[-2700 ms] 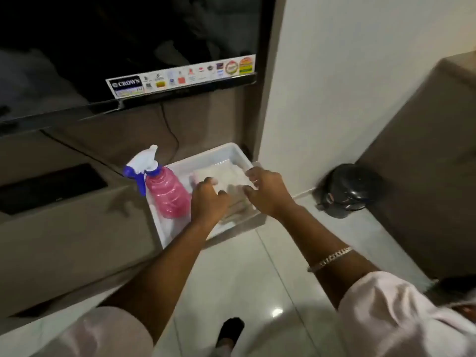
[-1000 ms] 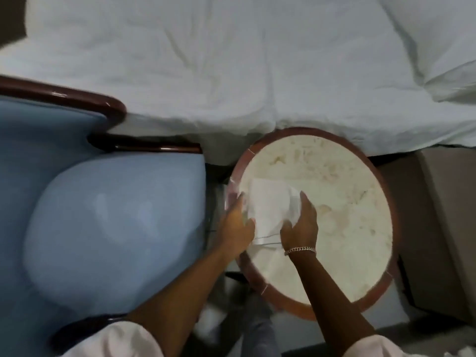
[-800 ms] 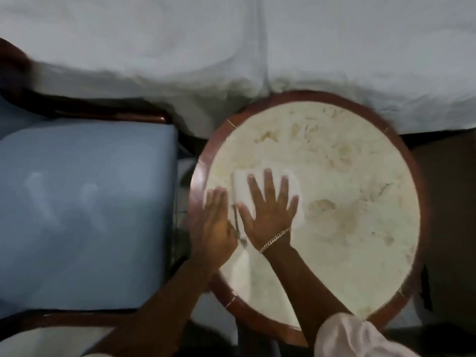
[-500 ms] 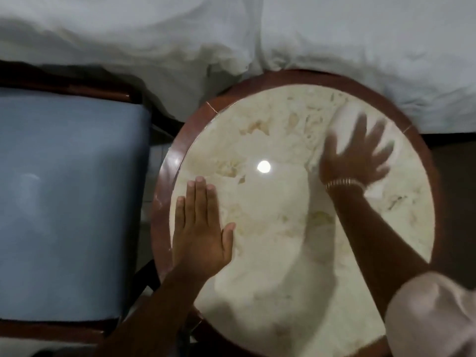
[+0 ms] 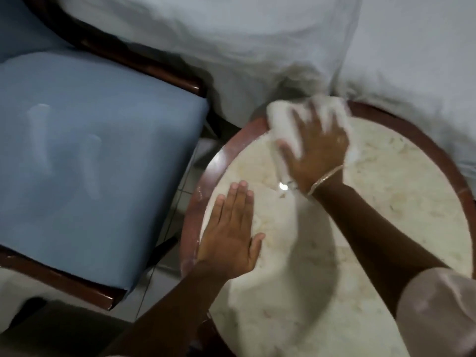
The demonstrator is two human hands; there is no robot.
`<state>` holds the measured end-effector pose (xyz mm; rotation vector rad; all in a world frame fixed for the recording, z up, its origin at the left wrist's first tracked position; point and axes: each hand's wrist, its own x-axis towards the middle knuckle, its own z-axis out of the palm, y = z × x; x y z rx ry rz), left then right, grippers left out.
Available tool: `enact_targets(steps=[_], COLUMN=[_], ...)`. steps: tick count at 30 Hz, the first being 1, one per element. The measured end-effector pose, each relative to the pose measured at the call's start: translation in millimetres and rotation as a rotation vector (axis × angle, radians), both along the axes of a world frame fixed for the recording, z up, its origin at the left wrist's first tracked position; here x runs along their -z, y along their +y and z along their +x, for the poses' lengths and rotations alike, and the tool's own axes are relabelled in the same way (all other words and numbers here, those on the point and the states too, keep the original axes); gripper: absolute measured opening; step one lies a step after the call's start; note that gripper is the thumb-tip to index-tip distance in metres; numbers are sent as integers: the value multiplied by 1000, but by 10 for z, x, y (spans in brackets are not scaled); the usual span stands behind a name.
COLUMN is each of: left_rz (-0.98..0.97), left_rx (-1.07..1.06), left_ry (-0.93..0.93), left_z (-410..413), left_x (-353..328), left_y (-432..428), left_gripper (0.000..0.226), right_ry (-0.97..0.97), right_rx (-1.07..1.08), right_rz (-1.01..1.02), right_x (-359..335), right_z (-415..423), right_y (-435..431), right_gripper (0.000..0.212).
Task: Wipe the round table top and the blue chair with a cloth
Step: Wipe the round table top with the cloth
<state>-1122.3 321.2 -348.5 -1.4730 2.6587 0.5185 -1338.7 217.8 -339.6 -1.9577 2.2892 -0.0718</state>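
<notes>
**Wiping the far edge of the round desk**

To do this stroke well, the cloth (image 5: 283, 124) should stay flat under the palm, with even pressure carried right out to the wooden rim (image 5: 195, 202) so no strip along the edge is missed. Overlapping passes working back toward the near side would likely cover the pale stone top (image 5: 386, 202) without leaving gaps. The cloth looks bunched at its upper left corner; spreading it would give more contact.

The right hand (image 5: 316, 153) is reached forward to the upper middle of the frame, fingers spread wide and pressing down on the cloth, which lies at the far left part of the desk, partly over the rim. A thin bracelet (image 5: 325, 179) sits at that wrist. The hand is blurred, so it is probably sweeping.

The left hand (image 5: 231, 233) lies flat and empty on the left side of the top, fingers together and pointing away, thumb out, apparently steadying the desk.

The blue chair (image 5: 98, 155) fills the left of the frame, just beside the desk, not yet wiped by the look of it. White bedding (image 5: 257, 42) lies across the top.
</notes>
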Motion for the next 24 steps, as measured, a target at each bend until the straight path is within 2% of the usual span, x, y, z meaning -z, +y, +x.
enact_targets(steps=[2, 3, 5, 8, 9, 10, 12, 13, 14, 15, 17, 18, 19, 22, 23, 24], left_rz=[-30, -31, -9, 11, 11, 12, -4, -14, -11, 6, 35, 25, 0, -66, -85, -98], left_rx=[-42, -73, -108, -122, -127, -132, -118, -106, -102, -107, -153, -206, -278, -508, -549, -562], left_ry=[49, 73, 102, 130, 137, 137, 121, 124, 150, 198, 339, 423, 506, 696, 727, 745], left_z=[15, 25, 27, 11, 5, 7, 45, 84, 132, 187, 305, 353, 397, 521, 555, 577], left_x=[11, 14, 23, 36, 37, 31, 5, -8, -22, -35, -21, -7, -5, -145, -229, -321], left_y=[16, 22, 21, 15, 8, 7, 37, 91, 171, 265, 412, 443, 431, 211, 99, -14], left_gripper=[79, 77, 75, 76, 76, 76, 74, 71, 69, 66, 60, 57, 55, 54, 56, 58], right_ry=[3, 6, 30, -45, -57, -50, -27, -36, -45, -50, -64, -69, -46, -82, -176, -349], right_rx=[-297, -329, -210, 192, 199, 59, -435, -551, -531, -384, 42, 124, 52, -588, -670, -636], right_rz=[-10, -15, -39, -13, -6, -7, -10, -3, -1, -7, -15, 24, 57, 101, 63, 4], right_x=[54, 78, 69, 26, -1, -3, 46, 68, 57, 39, 27, 11, 13, 46, 18, 4], right_z=[325, 333, 143, 102, 240, 409, 612, 565, 483, 428, 484, 621, 806, 1235, 1260, 1248], right_y=[76, 195, 254, -148, -259, -284, -85, 20, 33, -28, -210, -247, -189, 380, 495, 503], right_gripper=[62, 62, 63, 62, 62, 63, 64, 64, 63, 63, 63, 63, 64, 69, 63, 58])
